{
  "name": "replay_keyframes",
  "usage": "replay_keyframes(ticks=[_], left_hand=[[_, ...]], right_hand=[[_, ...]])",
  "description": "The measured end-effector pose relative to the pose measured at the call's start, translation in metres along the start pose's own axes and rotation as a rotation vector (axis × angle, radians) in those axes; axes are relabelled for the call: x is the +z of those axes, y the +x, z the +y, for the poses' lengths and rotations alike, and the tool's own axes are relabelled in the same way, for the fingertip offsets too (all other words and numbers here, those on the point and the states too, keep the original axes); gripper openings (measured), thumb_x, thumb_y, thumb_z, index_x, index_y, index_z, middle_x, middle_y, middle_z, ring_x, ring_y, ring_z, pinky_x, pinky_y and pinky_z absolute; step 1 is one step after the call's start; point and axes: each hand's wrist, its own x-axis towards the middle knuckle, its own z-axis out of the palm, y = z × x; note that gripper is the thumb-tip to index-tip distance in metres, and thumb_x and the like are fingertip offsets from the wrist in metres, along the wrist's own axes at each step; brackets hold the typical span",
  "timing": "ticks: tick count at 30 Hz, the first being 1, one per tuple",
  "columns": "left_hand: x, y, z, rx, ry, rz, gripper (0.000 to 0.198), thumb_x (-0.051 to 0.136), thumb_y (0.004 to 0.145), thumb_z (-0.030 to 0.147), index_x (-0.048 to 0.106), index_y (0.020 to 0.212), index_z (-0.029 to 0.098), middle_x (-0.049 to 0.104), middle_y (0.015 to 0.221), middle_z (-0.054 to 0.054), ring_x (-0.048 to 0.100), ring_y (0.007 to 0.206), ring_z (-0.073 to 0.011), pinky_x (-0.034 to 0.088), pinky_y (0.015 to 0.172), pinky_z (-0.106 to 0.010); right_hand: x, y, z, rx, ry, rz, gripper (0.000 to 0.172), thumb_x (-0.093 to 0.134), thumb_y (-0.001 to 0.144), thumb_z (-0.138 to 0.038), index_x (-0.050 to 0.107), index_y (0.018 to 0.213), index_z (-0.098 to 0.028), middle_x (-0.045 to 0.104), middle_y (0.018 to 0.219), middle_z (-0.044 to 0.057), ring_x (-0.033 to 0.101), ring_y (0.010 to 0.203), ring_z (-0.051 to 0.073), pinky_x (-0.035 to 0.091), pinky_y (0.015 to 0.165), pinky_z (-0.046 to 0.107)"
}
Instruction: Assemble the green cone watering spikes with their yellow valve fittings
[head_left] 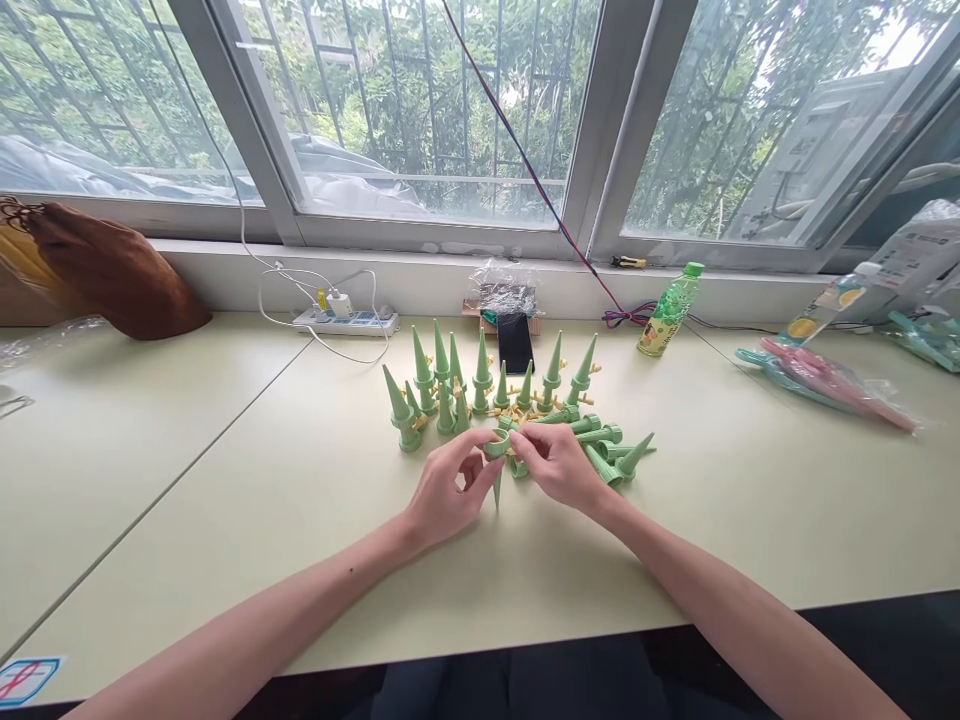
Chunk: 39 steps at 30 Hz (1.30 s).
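My left hand [454, 480] pinches a green plastic watering spike [496, 490], its pointed end down and its ring-shaped open end up. My right hand [553, 462] is closed at the right side of that rim, thumb and forefinger pressed together; what lies between them is too small to make out. Beyond the hands, several green spikes [482, 372] stand point up, many with small yellow valves. Loose yellow valves [517, 412] lie among them. To the right of my right hand, more green spikes [600, 434] lie on their sides in a pile.
Behind the spikes, a black phone [516, 343] leans near crumpled clear plastic [506, 290]. A power strip [349, 321] with white cables sits to the left. On the right stand a green-capped bottle [670, 312] and a second bottle [829, 305], with pink wrapped items [836, 385] in front.
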Motion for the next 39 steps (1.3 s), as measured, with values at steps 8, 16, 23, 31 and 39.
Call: replay_keyframes(ticks=[8, 16, 23, 31, 39], left_hand=[[0.001, 0.001, 0.001, 0.029, -0.017, 0.023, 0.029, 0.055, 0.093, 0.018, 0.047, 0.12, 0.023, 0.055, 0.076, 0.004, 0.044, 0.046, -0.0026, 0.04, 0.047, -0.016], [-0.004, 0.004, 0.007, -0.253, -0.236, 0.089, 0.031, 0.043, 0.098, 0.044, 0.051, 0.084, 0.018, 0.048, 0.056, 0.004, 0.046, 0.044, -0.0074, 0.037, 0.044, -0.019], [-0.006, 0.006, 0.009, -0.528, -0.544, -0.178, 0.068, 0.032, 0.095, 0.062, 0.063, 0.061, 0.012, 0.057, 0.057, -0.005, 0.048, 0.044, -0.0105, 0.038, 0.044, -0.025], [-0.008, 0.008, 0.012, -0.604, -0.616, -0.234, 0.061, 0.041, 0.093, 0.062, 0.067, 0.073, 0.011, 0.057, 0.062, -0.004, 0.047, 0.044, -0.0092, 0.039, 0.045, -0.024], [-0.008, 0.004, 0.004, -0.545, -0.514, -0.254, 0.044, 0.049, 0.091, 0.056, 0.056, 0.079, 0.014, 0.045, 0.05, 0.004, 0.045, 0.042, -0.0095, 0.041, 0.046, -0.024]], right_hand=[[0.001, -0.001, -0.004, 0.088, 0.132, 0.022, 0.042, 0.049, 0.094, -0.041, 0.044, 0.059, -0.019, 0.038, 0.051, -0.004, 0.032, 0.047, 0.009, 0.025, 0.045, 0.024], [0.004, -0.003, 0.005, 0.042, 0.198, 0.158, 0.037, 0.046, 0.097, -0.048, 0.047, 0.072, -0.02, 0.038, 0.057, -0.004, 0.035, 0.048, 0.009, 0.029, 0.045, 0.025], [0.003, -0.004, -0.003, -0.17, -0.045, 0.106, 0.031, 0.045, 0.098, -0.035, 0.049, 0.072, -0.019, 0.047, 0.062, -0.002, 0.039, 0.056, 0.01, 0.033, 0.054, 0.025], [0.005, -0.005, -0.003, -0.172, -0.066, 0.076, 0.031, 0.045, 0.098, -0.034, 0.05, 0.071, -0.019, 0.052, 0.061, -0.001, 0.041, 0.055, 0.011, 0.035, 0.055, 0.024], [0.009, -0.004, -0.001, -0.15, -0.019, 0.09, 0.031, 0.047, 0.096, -0.034, 0.052, 0.069, -0.019, 0.053, 0.061, -0.001, 0.041, 0.053, 0.011, 0.034, 0.053, 0.024]])
